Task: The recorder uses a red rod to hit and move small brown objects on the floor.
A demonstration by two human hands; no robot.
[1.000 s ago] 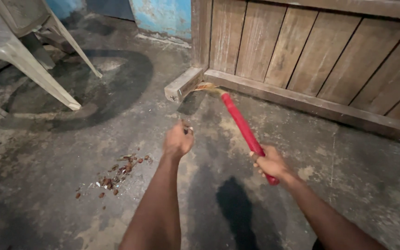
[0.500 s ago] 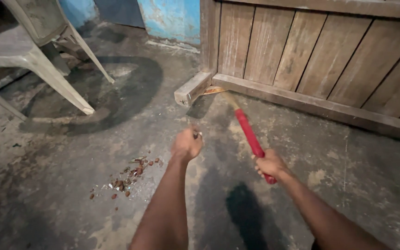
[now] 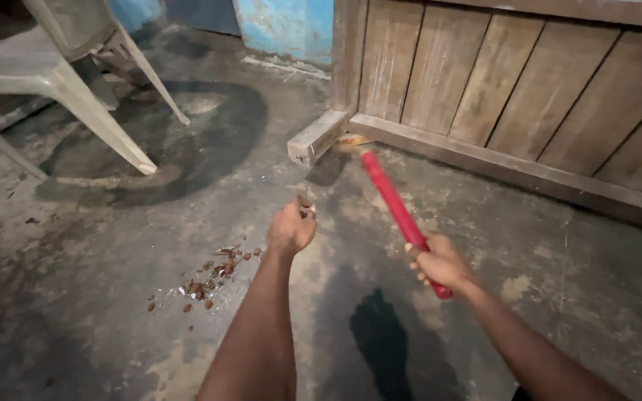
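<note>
My right hand (image 3: 440, 263) grips the lower end of a red-handled broom (image 3: 391, 197). Its straw head (image 3: 352, 141) reaches into the corner where a short wooden block (image 3: 317, 137) meets the base rail of a wooden plank wall (image 3: 514, 82). My left hand (image 3: 290, 226) is held out over the concrete floor, fingers closed around a small dark object whose kind I cannot make out. A small heap of reddish-brown debris (image 3: 209, 276) lies on the floor to the left of my left arm.
Pale plastic chair legs (image 3: 94, 111) stand at the upper left. A blue painted wall (image 3: 284, 26) shows at the top centre. The floor (image 3: 98, 327) is stained grey concrete, with my dark shadow (image 3: 380, 341) between my arms.
The broom head stays in the corner while the handle shifts slightly. My left hand has stayed closed and moved little. The view has drifted a bit.
</note>
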